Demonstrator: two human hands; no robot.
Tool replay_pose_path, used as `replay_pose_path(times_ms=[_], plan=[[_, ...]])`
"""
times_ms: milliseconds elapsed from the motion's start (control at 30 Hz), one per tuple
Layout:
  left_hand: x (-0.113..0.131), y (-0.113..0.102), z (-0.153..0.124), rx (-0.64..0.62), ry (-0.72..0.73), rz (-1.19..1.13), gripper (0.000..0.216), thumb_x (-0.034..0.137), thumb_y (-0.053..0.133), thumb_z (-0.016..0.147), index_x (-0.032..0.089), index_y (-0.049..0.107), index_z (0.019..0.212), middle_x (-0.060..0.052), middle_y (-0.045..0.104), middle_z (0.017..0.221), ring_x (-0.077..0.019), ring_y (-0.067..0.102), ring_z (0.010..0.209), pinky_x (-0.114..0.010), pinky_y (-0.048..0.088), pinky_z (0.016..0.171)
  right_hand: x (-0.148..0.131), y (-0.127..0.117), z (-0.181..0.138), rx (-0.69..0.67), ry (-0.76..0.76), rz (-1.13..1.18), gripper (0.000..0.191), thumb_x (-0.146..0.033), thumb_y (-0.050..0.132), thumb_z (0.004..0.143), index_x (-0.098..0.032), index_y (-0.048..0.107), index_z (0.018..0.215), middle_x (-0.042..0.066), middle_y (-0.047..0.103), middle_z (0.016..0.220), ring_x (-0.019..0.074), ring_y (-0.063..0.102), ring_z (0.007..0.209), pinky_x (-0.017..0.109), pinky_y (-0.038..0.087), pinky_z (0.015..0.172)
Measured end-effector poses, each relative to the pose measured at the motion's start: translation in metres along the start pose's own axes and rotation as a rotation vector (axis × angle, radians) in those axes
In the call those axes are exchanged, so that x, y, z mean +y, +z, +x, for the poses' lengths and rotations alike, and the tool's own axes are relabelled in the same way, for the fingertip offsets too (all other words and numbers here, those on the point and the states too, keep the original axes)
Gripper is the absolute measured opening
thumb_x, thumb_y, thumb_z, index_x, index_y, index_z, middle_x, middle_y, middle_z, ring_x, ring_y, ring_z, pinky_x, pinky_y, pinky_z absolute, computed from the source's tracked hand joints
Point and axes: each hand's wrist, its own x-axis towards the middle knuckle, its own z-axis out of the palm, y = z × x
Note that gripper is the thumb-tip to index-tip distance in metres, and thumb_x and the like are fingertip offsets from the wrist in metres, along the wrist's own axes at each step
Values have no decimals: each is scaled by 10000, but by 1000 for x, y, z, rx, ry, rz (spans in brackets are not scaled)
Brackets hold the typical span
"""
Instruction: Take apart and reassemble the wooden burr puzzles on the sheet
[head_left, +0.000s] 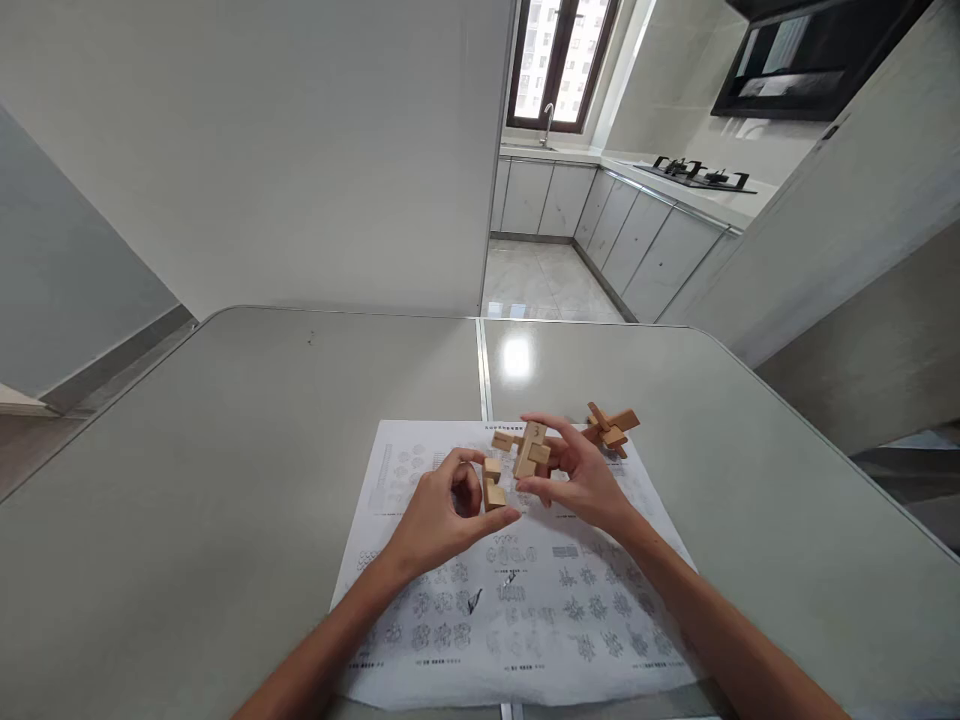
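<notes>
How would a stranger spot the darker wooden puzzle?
On the big grey table lies a white printed sheet. At its far right corner, just beyond the right hand, sits the darker wooden puzzle of crossed sticks. It is orange-brown and unheld, unlike the pale cluster in that hand and the notched block in the left hand.

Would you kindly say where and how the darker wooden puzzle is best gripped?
Probably by the bar jutting rightward from the darker wooden puzzle, coming from the right: that end sticks out free, while the right hand crowds its left.
</notes>
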Motion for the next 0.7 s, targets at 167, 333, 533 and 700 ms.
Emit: replay_pose_path(times_ms=[167,333,533,700], plan=[[-15,1,6,322,172,326,552,452,879,815,265,580,1240,-47,697,1096,-280,666,1037,-463,516,949,1,1,4,98,65,71,747,-438,874,844,-297,517,1484,-43,675,818,110,564,525,284,517,528],[-31,-7,12,561,133,636,542,427,843,839,227,533,1236,-120,610,1292,-365,561,1239,-579,434,1079,2,7,3,63,129,47,746,-447,860,850,-269,516,1487,-43,671,801,122,580,553,302,524,568],[-44,-17,15,675,29,798,521,458,757,882,186,513,1252,-188,498,1426,-430,446,1373,-659,362,1143,3,11,2,9,139,34,728,-417,844,849,-254,515,1478,-35,677,837,120,581,569,315,533,597],[-51,-18,17,709,17,853,553,477,730,898,152,515,1291,-222,475,1447,-459,421,1389,-683,345,1156,4,12,2,-9,139,36,734,-425,841,845,-268,505,1478,-33,678,852,124,591,581,319,529,606]])
